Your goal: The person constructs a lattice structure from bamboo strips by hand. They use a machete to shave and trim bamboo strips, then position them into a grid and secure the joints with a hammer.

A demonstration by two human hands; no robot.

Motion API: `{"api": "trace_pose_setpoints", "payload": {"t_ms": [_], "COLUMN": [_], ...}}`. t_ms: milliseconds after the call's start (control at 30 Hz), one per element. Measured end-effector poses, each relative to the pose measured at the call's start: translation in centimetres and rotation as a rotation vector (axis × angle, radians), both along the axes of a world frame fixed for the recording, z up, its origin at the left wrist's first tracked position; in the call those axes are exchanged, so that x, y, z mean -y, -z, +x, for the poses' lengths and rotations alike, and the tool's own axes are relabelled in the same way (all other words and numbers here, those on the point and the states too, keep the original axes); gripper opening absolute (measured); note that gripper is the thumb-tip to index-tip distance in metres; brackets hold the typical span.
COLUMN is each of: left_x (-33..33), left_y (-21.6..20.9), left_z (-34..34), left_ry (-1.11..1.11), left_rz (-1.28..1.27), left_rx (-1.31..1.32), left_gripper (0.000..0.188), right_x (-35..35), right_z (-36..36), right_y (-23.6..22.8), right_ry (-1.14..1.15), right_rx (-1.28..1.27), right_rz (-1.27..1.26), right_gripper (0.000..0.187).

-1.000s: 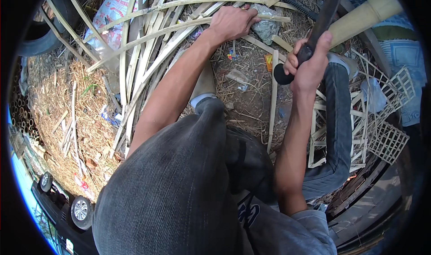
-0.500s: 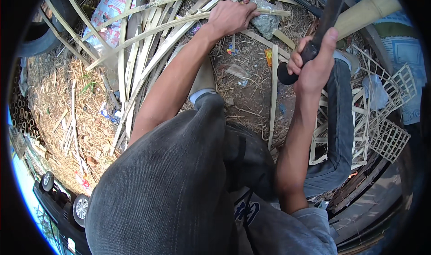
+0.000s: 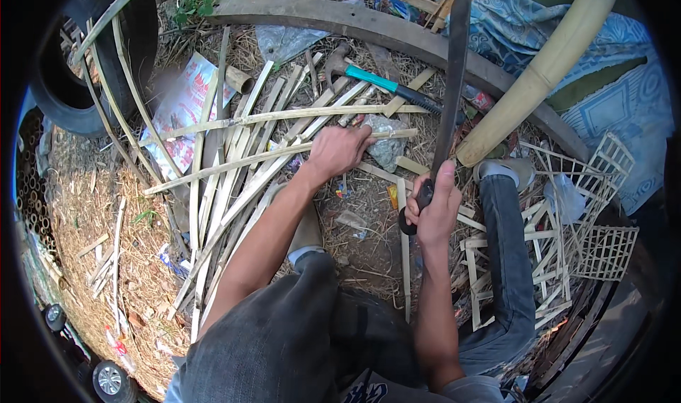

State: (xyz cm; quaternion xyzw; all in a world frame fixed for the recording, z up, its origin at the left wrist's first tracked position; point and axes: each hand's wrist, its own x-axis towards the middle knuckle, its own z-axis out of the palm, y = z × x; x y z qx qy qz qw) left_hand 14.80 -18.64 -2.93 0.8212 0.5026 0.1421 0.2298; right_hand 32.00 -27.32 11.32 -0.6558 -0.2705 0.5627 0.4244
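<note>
My left hand (image 3: 337,151) is closed on a thin bamboo strip (image 3: 262,158), whose right end lies over a grey stone (image 3: 385,144). The strip stretches leftward across a heap of split bamboo strips (image 3: 241,137). My right hand (image 3: 435,208) grips the dark handle of a machete (image 3: 450,84). Its long blade points up and away, right of the stone and apart from the strip. Beyond my left hand lies another long strip (image 3: 298,114), and past it a hammer (image 3: 372,79) with a teal and black handle.
A thick bamboo pole (image 3: 539,76) slants at the right, near a curved-looking wooden beam (image 3: 319,18) and patterned blue cloth (image 3: 603,126). Bamboo lattice pieces (image 3: 603,250) lie by my right leg (image 3: 505,247). Tires (image 3: 117,55) stand far left. Straw and litter cover the ground.
The view has tilted, bringing the hammer and beam into sight. The machete stands more upright, and my right hand appears closer to the left. My left hand keeps its hold on the strip.
</note>
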Motion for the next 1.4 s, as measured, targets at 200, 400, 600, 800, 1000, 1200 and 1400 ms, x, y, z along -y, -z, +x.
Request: {"api": "trace_pose_setpoints", "payload": {"t_ms": [200, 400, 600, 800, 1000, 1200, 1400], "left_x": [-0.2, 0.0, -0.2, -0.4, -1.8, -4.1, -4.4], "left_y": [-0.1, -0.5, -0.8, -1.8, -3.8, -7.8, -5.4], "left_z": [1.0, 0.3, 0.7, 1.0, 2.8, 6.8, 6.6], "left_ry": [0.02, 0.02, -0.002, -0.029, -0.283, -0.419, -0.25], "left_rz": [0.015, -0.023, -0.039, -0.103, -0.31, -0.295, -0.228], "left_rx": [0.02, 0.008, 0.04, 0.074, 0.187, 0.109, 0.174], "left_gripper": [0.03, 0.03, 0.031, 0.034, 0.053, 0.067, 0.055], "right_x": [3.6, 3.1, 2.2, 1.9, 2.3, 3.0, 3.9], "right_z": [0.2, 0.6, 2.2, 3.4, 3.0, 1.5, 0.6], "right_y": [9.5, 7.9, 8.2, 8.2, 9.0, 9.1, 8.7], "right_ry": [-0.003, -0.037, -0.024, -0.006, -0.051, -0.035, -0.122], "right_rx": [0.238, 0.016, -0.241, -0.708, -0.432, -0.001, 0.392], "right_rz": [-0.048, -0.312, -0.423, -0.466, -0.46, -0.399, -0.254], "right_gripper": [0.071, 0.073, 0.076, 0.084, 0.088, 0.089, 0.083]}}
